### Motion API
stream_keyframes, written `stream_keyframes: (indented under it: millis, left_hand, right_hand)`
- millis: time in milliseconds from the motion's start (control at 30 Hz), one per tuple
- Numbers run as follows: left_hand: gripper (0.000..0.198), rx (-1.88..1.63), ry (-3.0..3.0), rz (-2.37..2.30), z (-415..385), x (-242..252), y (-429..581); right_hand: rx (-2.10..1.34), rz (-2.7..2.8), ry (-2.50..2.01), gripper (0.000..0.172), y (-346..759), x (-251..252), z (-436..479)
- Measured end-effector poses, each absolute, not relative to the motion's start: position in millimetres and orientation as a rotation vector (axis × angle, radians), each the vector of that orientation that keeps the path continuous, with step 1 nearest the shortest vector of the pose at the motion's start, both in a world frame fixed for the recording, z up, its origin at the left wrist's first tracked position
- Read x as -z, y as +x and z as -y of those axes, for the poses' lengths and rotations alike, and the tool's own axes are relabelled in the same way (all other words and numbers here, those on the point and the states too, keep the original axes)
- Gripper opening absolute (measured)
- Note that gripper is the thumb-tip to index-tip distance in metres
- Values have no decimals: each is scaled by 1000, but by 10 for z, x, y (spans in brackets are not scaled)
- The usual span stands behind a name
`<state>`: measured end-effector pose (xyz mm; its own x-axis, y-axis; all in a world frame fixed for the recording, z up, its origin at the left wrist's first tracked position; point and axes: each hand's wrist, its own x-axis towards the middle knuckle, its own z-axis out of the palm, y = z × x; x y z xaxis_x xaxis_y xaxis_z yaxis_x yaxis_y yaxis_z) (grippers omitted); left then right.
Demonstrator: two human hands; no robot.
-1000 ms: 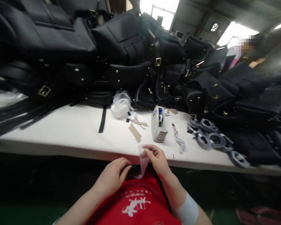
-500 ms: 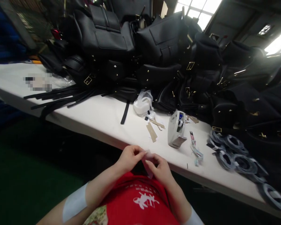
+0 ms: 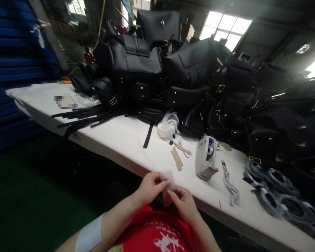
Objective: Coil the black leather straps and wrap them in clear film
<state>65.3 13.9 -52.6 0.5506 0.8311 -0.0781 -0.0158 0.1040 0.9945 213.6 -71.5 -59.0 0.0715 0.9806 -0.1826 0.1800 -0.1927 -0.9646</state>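
Note:
A thin, whitish, see-through sheet [image 3: 167, 177] is pinched between my two hands at the near edge of the table; whether it is plastic film or tissue paper I cannot tell. My left hand [image 3: 152, 187] grips its left side with thumb and fingers. On the lower right side, my right hand [image 3: 184, 200] pinches it, thumb tip close to the left thumb. The sheet's upper end stands above the fingers and its lower end hangs in front of the red shirt. Closest on the table lie brown card strips [image 3: 176, 159] and a grey tape dispenser [image 3: 205, 159].
Black handbags [image 3: 141, 59] are piled along the back of the white table [image 3: 115, 140]. Black straps [image 3: 86, 117] lie at left, with one strap [image 3: 148, 135] alone. A white plastic bag [image 3: 168, 126], pink-handled nippers [image 3: 225, 169] and wrapped coiled straps [image 3: 269, 199] also lie there.
The view has shifted, so the table and bags appear lower and further right. My hands have spread the sheet, and more of it shows above the fingers.

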Motion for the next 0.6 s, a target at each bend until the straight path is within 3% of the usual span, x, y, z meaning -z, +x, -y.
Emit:
stream_keyframes:
  millis: [200, 333, 600]
  left_hand:
    - [26, -751, 1836, -1343, -778, 520, 556]
    - [12, -524, 2079, -1725, -1415, 378, 586]
    - [27, -296, 1870, -1682, -2132, 443, 706]
  right_hand:
    - [-1061, 1274, -1583, 35, 2202, 595, 698]
    - [-1050, 1317, -1595, 34, 2208, 690, 682]
    - [-992, 1457, -1601, 44, 2304, 1044, 687]
